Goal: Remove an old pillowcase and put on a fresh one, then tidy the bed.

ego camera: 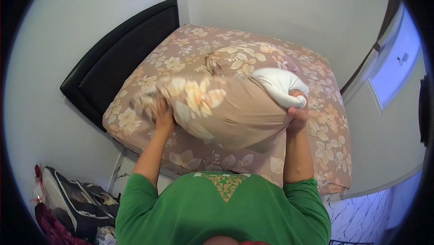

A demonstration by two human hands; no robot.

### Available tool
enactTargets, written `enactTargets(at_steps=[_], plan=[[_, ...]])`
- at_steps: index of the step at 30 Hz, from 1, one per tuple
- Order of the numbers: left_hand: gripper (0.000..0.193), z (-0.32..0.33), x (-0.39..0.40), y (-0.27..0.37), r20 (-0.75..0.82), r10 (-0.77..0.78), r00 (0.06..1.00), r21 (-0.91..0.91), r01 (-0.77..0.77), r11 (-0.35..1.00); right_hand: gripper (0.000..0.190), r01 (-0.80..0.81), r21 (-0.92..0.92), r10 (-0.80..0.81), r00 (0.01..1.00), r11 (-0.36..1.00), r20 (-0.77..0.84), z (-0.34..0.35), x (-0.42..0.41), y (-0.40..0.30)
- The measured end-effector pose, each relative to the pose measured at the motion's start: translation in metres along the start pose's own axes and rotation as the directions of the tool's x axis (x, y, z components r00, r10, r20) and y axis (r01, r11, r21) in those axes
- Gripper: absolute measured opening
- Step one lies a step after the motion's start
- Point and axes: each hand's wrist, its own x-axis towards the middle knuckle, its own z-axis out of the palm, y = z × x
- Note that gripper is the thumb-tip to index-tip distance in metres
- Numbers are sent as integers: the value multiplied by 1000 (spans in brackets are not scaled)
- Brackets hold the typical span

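A pillow in a floral, tan pillowcase is held over the bed, sharp on the right and motion-blurred at the left end. From the case's open right end the white pillow sticks out. My right hand grips the case's edge together with the pillow's white corner. At the other end, my left hand holds the bunched fabric of the case, its fingers spread over it. Just behind lies another pillow in matching floral fabric, partly hidden by the held one.
A floral fitted sheet covers the bed, whose black padded headboard stands at the left against the wall. A dark zippered storage bag and maroon cloth sit on the floor at lower left. A curtain hangs beside the bright window.
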Motion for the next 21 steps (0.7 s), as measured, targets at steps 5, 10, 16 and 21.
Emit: enactTargets(at_steps=[5,10,16,21], plan=[[37,-34,84,-16,-124,-468,875,-17,469,883,29,-100,-444,251,922,891,295,67,4,28],[31,-27,79,37,405,-117,907,-828,418,373,29,20,-687,430,767,726,477,79,-57,171],[61,65,-88,60,795,110,596,-303,233,924,12,495,-674,500,451,548,739,20,-91,244],[45,30,-71,98,621,-43,783,-189,203,961,47,208,-978,405,894,10,194,-45,-80,231]])
